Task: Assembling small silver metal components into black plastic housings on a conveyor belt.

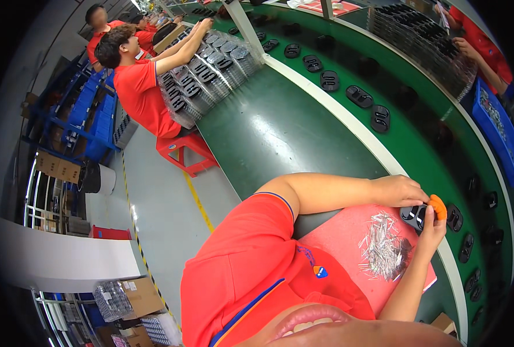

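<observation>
At the far edge of the pink mat [338, 243], where it meets the white rail [349, 124] of the bench, a small black plastic part [414, 216] sits between the person's two hands. Their left hand [404, 191] lies curled over the part's upper side, fingers bent down onto it, gripping it from above. Their right hand [433, 222] comes up from below, pinching the part's other end, with an orange cot [438, 206] on one fingertip pressed at the part's rim. Both hands are closed on the same piece, which is held just above the mat's edge; whether it rests on the mat I cannot tell.

Just beside the right wrist, on the mat, lies a loose heap of thin silver pins [383, 247], spread toward the mat's near edge. The mat itself lies on the dark green bench [274, 127].

Beyond the white rail runs a brighter green conveyor belt [419, 150], carrying a curved row of black parts [359, 96] of the same kind, spaced apart, running away toward the far end and down along the right side.

At the bench's far left edge, a co-worker in a red shirt [138, 87] sits on a red stool [184, 150], arms stretched over stacked clear trays [210, 69] filled with black parts. Across the belt, another person's red sleeve [482, 49] shows near a blue bin [497, 124].
</observation>
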Demonstrator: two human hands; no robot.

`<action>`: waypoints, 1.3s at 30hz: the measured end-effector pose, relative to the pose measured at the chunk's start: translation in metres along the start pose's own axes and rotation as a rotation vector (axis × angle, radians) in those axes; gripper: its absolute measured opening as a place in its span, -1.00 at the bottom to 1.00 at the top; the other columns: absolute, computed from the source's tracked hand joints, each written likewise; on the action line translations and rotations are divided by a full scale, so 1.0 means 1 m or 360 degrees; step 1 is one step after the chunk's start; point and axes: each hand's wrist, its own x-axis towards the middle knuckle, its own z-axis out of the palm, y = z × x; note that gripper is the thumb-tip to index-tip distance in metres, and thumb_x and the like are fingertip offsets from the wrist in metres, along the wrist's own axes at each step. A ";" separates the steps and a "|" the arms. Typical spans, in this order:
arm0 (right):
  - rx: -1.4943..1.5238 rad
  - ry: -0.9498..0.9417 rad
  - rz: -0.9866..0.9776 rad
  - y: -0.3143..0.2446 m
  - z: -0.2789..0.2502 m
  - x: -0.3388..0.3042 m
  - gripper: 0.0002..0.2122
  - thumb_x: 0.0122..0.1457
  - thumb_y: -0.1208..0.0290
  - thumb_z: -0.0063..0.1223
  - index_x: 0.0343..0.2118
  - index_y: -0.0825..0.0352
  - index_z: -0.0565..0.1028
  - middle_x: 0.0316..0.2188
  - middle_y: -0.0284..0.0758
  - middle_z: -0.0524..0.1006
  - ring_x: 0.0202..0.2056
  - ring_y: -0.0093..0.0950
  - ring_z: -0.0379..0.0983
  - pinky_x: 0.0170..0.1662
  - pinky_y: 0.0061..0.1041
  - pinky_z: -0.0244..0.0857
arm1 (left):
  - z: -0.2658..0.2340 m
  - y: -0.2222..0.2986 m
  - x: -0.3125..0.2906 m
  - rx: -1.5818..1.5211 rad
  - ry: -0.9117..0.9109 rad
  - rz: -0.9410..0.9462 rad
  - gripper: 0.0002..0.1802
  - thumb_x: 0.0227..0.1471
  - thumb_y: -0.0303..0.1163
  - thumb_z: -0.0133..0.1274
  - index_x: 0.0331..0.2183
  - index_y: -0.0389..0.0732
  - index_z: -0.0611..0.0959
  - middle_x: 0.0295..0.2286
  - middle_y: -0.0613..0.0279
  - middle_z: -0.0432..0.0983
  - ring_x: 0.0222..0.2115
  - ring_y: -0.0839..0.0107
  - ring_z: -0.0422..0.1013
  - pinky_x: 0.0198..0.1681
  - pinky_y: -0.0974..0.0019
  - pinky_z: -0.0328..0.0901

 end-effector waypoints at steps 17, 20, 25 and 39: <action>0.0157 0.0157 0.0079 -0.002 0.016 0.003 -0.75 0.24 0.43 -0.02 -0.08 0.44 0.42 -0.10 -0.30 0.45 -0.09 -0.55 0.37 0.03 -0.57 0.19 | -0.008 -0.002 -0.004 -0.0084 0.0071 -0.0057 -0.82 0.05 -0.32 0.08 -0.28 -0.15 0.62 -0.45 0.20 0.54 -0.43 0.22 0.48 -0.33 0.22 0.39; 0.0029 0.0123 0.0048 0.001 0.016 0.003 -0.74 0.24 0.41 -0.03 -0.07 0.44 0.41 -0.10 -0.30 0.46 -0.09 -0.54 0.37 0.04 -0.56 0.19 | -0.008 -0.004 -0.005 -0.0055 0.0076 -0.0037 -0.82 0.05 -0.32 0.08 -0.28 -0.14 0.62 -0.45 0.20 0.54 -0.44 0.22 0.48 -0.34 0.22 0.39; 0.0194 0.0083 0.0134 0.000 0.018 0.005 -0.71 0.24 0.37 -0.01 -0.07 0.46 0.43 -0.10 -0.29 0.48 -0.09 -0.53 0.38 0.04 -0.55 0.20 | -0.011 -0.005 -0.006 -0.0042 0.0070 -0.0048 -0.82 0.05 -0.32 0.08 -0.27 -0.13 0.62 -0.45 0.22 0.54 -0.43 0.24 0.48 -0.33 0.23 0.40; 0.0051 0.0088 0.0207 -0.009 0.041 0.003 -0.76 0.21 0.40 0.00 -0.10 0.40 0.46 -0.14 -0.31 0.49 -0.09 -0.51 0.37 0.05 -0.51 0.17 | -0.024 -0.006 -0.008 -0.0377 -0.0192 -0.0546 -0.75 0.01 -0.35 0.08 -0.20 -0.12 0.59 -0.46 0.15 0.54 -0.42 0.22 0.51 -0.35 0.22 0.39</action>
